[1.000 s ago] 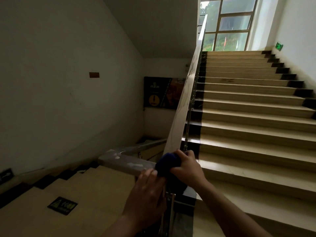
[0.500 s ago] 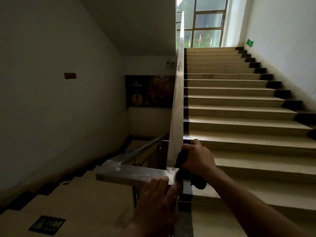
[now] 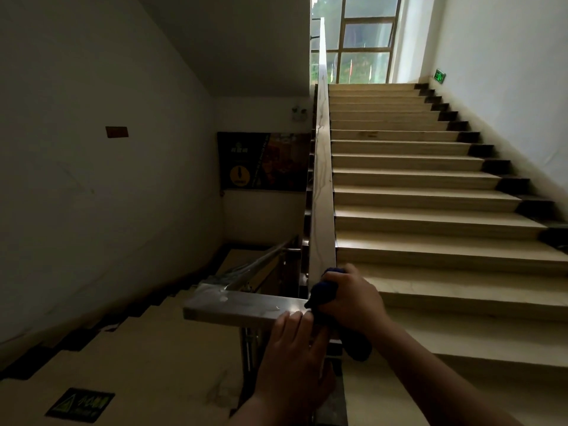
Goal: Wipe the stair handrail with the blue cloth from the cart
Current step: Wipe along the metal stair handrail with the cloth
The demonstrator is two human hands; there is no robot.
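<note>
Little shift since half a second back: right hand (image 3: 350, 299) still curls its fingers round the blue cloth (image 3: 322, 292), pressed at the lower corner of the handrail (image 3: 321, 186). Cloth tail hangs below the wrist. Left hand (image 3: 295, 348) lies, fingers seemingly straight, on the rail's level end just beside it.

My cloth (image 3: 323, 293) is dark blue. The handrail (image 3: 321, 179) is pale beige with thin darker veins up the slope, and silvery grey with whitish smears on the flat part. The steps (image 3: 424, 217) are cream, edged black at the wall. The sign (image 3: 439, 77) is green, and the dark poster (image 3: 264, 161) has a yellow disc.
</note>
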